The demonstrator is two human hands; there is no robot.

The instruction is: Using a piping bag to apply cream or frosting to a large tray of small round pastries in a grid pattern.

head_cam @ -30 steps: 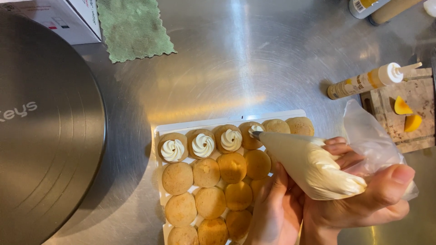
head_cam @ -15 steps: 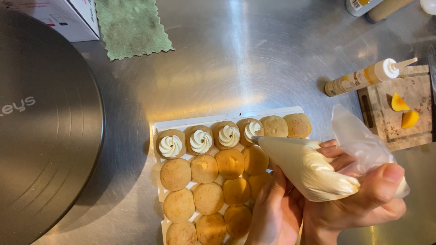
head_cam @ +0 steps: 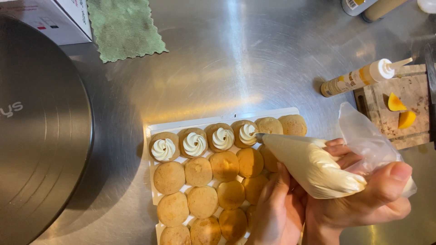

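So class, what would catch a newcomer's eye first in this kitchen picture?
First, the cream-filled piping bag at lower right, gripped by the right hand with the left hand steadying it. Its tip meets the white tray of round cookies at centre, four in the back row topped with cream swirls.

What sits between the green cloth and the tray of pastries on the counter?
Nothing: the head view shows only bare steel counter between the green cloth and the white tray.

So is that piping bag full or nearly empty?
Still well filled: the piping bag bulges with pale cream from its tip back to the right hand squeezing it.
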